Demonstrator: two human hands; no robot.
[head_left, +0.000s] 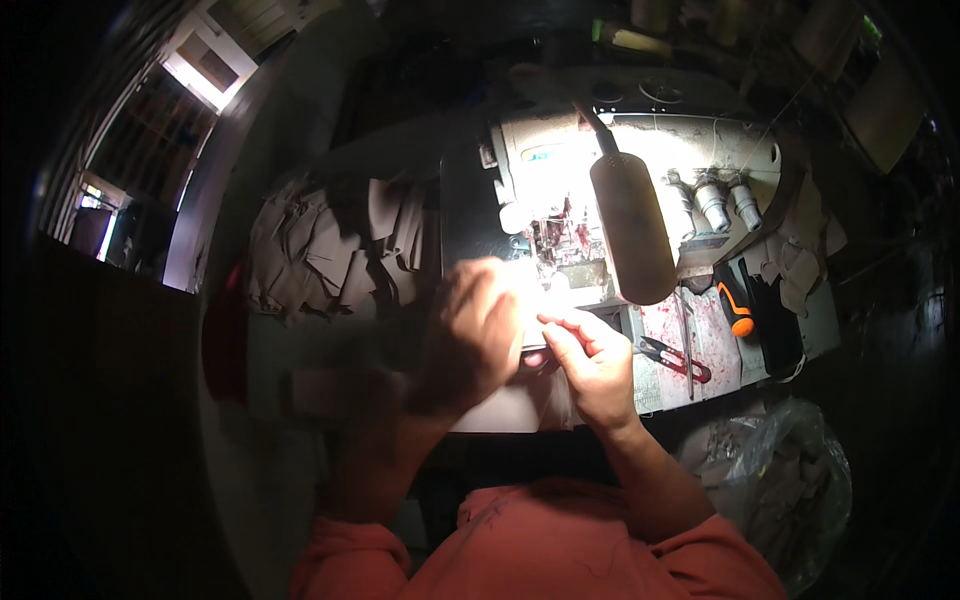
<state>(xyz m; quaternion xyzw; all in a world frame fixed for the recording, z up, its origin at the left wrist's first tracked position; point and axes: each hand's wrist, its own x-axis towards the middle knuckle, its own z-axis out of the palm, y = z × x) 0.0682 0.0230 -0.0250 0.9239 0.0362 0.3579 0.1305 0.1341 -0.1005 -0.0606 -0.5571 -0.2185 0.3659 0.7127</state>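
Closest in, an orange sleeve (560,545) of soft knit fills the lower edge, both forearms rising from it. The right hand (592,362) sits sharp in the lamp glare, fingers (560,322) pinched together on a pale fabric piece (520,405) that lies flat on the surface (660,385), just in front of the machine's needle area. The left hand (472,335) is motion-blurred, curled over the same piece; whether its fingers grip it I cannot tell.

Right of the hands: one pair of thread snips with red handles (672,357), thin and metallic, and one orange-and-black handled tool (735,302). The surface there is speckled red on white.

Beyond, one white sewing machine (640,170), hard and glossy, washed out by light. A rounded, matte lamp head (630,235) on a bent neck hangs across its front, blocking part of the body. Three small grey tension knobs (712,200) stand in a row.

To the left, a loose heap of cut grey fabric pieces (325,250), angular and overlapping, too many to count. Lower right, one crinkled clear plastic bag (775,480) of scraps.
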